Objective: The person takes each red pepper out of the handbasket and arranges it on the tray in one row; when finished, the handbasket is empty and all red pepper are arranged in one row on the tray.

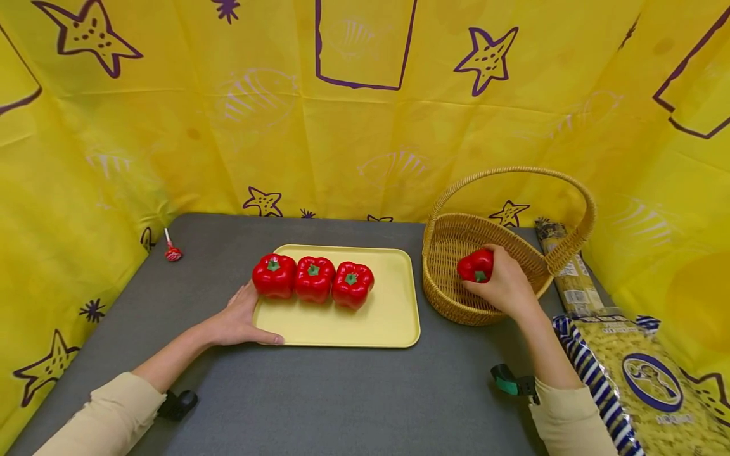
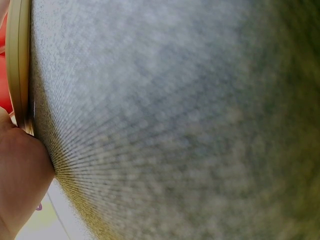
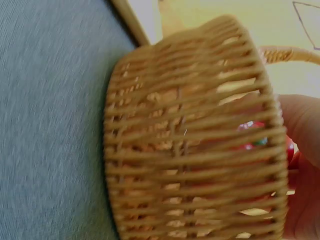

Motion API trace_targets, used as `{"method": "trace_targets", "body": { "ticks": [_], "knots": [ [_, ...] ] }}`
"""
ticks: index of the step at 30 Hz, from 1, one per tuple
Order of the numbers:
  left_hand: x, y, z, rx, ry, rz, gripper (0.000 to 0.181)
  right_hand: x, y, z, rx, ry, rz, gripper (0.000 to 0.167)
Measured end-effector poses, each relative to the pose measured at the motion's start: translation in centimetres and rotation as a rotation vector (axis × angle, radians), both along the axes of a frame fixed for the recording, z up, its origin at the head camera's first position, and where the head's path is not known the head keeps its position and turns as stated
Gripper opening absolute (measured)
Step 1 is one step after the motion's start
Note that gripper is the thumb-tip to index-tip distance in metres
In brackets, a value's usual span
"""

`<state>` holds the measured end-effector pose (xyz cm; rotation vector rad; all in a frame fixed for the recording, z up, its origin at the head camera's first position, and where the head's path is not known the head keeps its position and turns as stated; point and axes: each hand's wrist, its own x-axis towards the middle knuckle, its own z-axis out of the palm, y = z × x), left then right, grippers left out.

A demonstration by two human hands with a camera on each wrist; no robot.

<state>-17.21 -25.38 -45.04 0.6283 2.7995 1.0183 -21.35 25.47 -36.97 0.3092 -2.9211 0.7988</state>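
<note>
In the head view, my right hand [image 1: 507, 282] grips a red bell pepper [image 1: 474, 266] inside the wicker basket [image 1: 450, 305]. Through the weave in the right wrist view, a bit of the pepper [image 3: 251, 131] shows beside the hand [image 3: 304, 160]. My left hand [image 1: 239, 320] rests against the near left corner of the pale yellow tray [image 1: 393, 316], its thumb stretched along the front edge. The other fingertips are partly hidden. Three red bell peppers [image 1: 313, 278] with green stems stand in a row on the tray's left part.
A red lollipop [image 1: 173, 253] lies at the far left of the grey table [image 1: 342, 399]. Right of the basket are a long packet [image 1: 573, 282] and a large bag of pasta [image 1: 633, 373]. The basket's tall handle [image 1: 513, 170] arches up. Yellow patterned cloth [image 1: 365, 126] surrounds the table.
</note>
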Motion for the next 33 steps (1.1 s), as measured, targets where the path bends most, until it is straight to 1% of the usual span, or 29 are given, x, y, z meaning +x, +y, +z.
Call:
{"method": "trace_targets", "body": {
  "ticks": [8,17,27,33],
  "knots": [
    [-0.1,-0.1,-0.1,-0.004,-0.009,0.002,0.123,0.7,-1.3,1.0,-0.058,0.047,0.035,0.081],
    [-0.1,-0.1,-0.1,-0.003,-0.001,0.003,0.123,1.5,-2.5,1.8,-0.072,0.08,0.064,0.08],
    [0.0,-0.1,0.0,-0.002,-0.005,0.002,0.123,2.4,-3.9,3.2,-0.105,0.043,0.089,0.081],
    [0.1,0.0,0.1,-0.007,-0.007,0.003,0.122,2.8,-5.0,3.6,-0.136,0.014,0.114,0.082]
  ]
}}
